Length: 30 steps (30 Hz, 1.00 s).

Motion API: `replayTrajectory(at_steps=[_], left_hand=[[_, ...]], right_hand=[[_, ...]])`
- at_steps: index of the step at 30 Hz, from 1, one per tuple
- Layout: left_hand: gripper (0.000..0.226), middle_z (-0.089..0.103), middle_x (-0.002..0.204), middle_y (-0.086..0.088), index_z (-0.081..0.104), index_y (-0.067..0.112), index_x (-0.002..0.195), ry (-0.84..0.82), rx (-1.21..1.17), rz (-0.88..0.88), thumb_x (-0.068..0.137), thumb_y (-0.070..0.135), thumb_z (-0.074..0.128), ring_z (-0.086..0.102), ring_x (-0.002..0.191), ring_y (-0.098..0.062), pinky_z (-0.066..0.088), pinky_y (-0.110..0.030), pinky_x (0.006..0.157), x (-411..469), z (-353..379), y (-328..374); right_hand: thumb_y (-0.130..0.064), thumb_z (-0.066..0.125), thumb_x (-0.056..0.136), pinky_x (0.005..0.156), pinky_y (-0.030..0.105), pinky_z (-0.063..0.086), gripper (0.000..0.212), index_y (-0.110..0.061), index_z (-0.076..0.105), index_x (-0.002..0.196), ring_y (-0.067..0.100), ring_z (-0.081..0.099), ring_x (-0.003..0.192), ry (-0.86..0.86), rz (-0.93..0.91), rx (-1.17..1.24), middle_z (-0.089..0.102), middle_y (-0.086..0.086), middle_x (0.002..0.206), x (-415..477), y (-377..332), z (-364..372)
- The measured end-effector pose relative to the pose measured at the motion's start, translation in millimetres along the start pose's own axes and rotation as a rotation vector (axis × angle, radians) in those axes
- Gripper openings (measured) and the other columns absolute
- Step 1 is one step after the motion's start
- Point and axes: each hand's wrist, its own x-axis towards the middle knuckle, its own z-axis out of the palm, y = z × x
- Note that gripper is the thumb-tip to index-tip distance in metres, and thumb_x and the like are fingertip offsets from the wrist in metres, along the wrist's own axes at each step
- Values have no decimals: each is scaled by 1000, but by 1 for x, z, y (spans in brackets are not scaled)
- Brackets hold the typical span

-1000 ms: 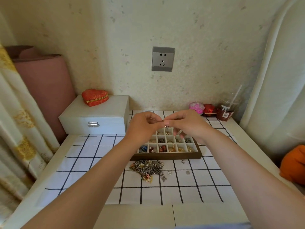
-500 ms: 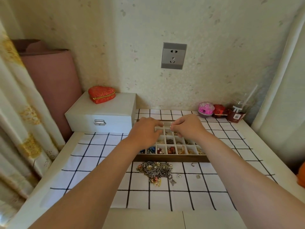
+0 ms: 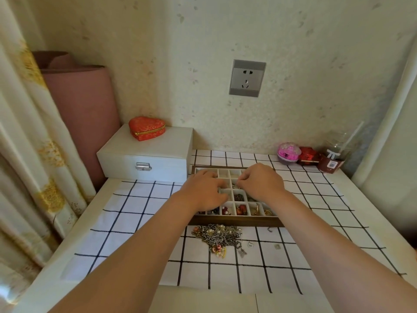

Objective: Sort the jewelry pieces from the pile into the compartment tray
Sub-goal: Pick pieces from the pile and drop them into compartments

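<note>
Left hand (image 3: 204, 193) and right hand (image 3: 261, 182) meet over the compartment tray (image 3: 237, 221), each grip curled, contents too small to tell, likely placing a piece; next comes a delicate pick from the jewelry pile (image 3: 217, 236) just in front.

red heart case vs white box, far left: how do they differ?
The red heart case is heart-shaped, patterned and smaller; the white box is rectangular, plain and larger. The red heart case sits on top of the white box. Both look closed.

Left hand (image 3: 204, 193) close beside right hand (image 3: 261, 182)
</note>
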Motion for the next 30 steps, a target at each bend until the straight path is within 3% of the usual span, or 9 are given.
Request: replayTrajectory(at_steps=[4,7,11,14,18,20,23,27,30], left_hand=[[40,40,150,-3,55,29,137,13,-93,13,97,38,50,28,141,-22,26,-39,114,-1,0,-2],[39,39,150,-3,55,27,137,12,-144,28,99,33,50,30,141,-23,27,-41,115,0,1,-4],[42,47,145,-2,50,30,138,93,-129,71,96,30,54,35,138,-22,32,-45,114,2,8,-5],[44,42,150,-1,47,35,140,165,-83,107,97,35,50,29,142,-22,28,-49,116,0,11,3],[48,32,156,-6,41,37,146,68,-28,106,99,48,42,20,146,-25,24,-50,117,-2,11,16],[53,31,157,-7,36,36,149,46,11,88,99,52,40,19,146,-26,23,-50,116,-3,12,19],[56,28,159,-5,35,36,150,81,0,99,97,54,43,19,147,-25,23,-49,117,-6,12,26],[53,36,153,-1,44,31,145,132,-44,168,95,47,50,29,141,-21,31,-43,113,-13,10,39],[53,40,150,2,47,30,143,92,-68,195,93,47,54,33,139,-19,33,-41,112,-19,11,50]], right_hand=[[-38,67,91,62,26,45,19,-29,79,81,9,65,74,28,-91,-34,73,-13,80,-5,0,-1],[-31,61,94,54,23,40,22,-26,78,81,6,62,67,22,-147,-11,72,-11,76,-8,5,-6],[-25,55,95,69,25,41,25,-37,76,99,0,52,75,-47,-250,-64,48,-26,79,-14,11,-14],[-23,52,97,76,27,41,30,-38,74,112,11,58,90,-93,-306,-127,46,-19,93,-16,12,-15],[-20,48,98,78,32,45,35,-37,67,122,15,56,95,-99,-295,-70,50,-8,105,-20,13,-18],[-20,50,97,80,33,48,31,-38,68,116,12,57,94,-50,-308,-28,54,-10,106,-26,16,-26],[-22,60,89,73,32,51,21,-38,70,97,9,59,83,-35,-369,2,60,-12,92,-45,20,-41],[-23,68,84,63,22,45,14,-35,73,86,2,57,69,-209,-410,-42,61,-15,72,-75,28,-54],[-22,69,87,63,18,37,18,-36,77,93,-3,50,64,-292,-465,-167,53,-24,66,-89,37,-57]])
